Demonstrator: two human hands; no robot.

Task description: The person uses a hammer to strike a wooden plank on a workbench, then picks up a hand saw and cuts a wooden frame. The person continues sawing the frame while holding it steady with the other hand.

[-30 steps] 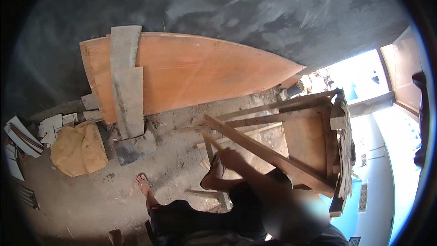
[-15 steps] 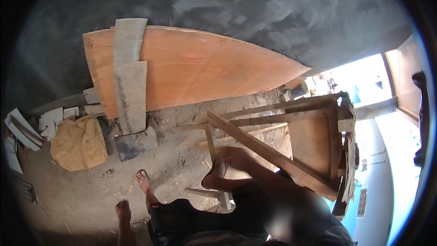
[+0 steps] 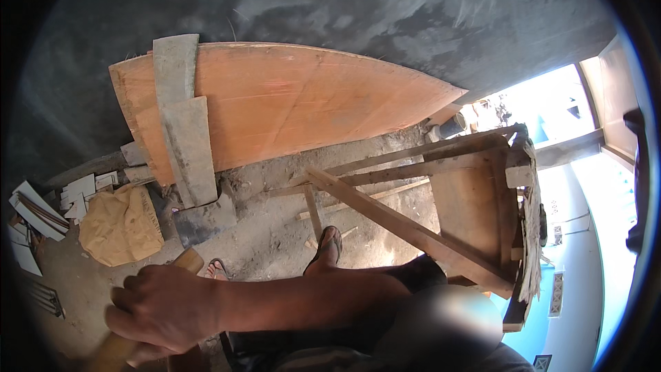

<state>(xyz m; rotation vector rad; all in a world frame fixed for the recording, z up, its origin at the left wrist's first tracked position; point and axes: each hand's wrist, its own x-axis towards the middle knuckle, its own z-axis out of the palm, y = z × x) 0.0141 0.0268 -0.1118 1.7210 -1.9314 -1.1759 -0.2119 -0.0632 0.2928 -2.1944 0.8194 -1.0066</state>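
Observation:
My right forearm reaches across my body to the left. At its end my right hand [image 3: 162, 306] is closed around a short tan wooden piece [image 3: 188, 260], with one end above my fist and the rest slanting down to the lower left. Its full shape is cut off by the hand and the dark picture edge. Beneath my right wrist a bit of my left arm [image 3: 187, 359] shows; the fingers of my left hand are hidden or cannot be told apart.
A large orange plywood sheet [image 3: 296, 110] leans on the dark wall, crossed by grey boards [image 3: 187, 155]. A wooden frame [image 3: 413, 227] with a slanting brace stands at right. A tan sack [image 3: 122, 227] and white scraps [image 3: 79, 189] lie left on the dirt floor.
My right arm has swung from over the wooden frame to the lower left, and the wooden piece now shows in its hand. My left hand, in plain sight before, is now mostly covered.

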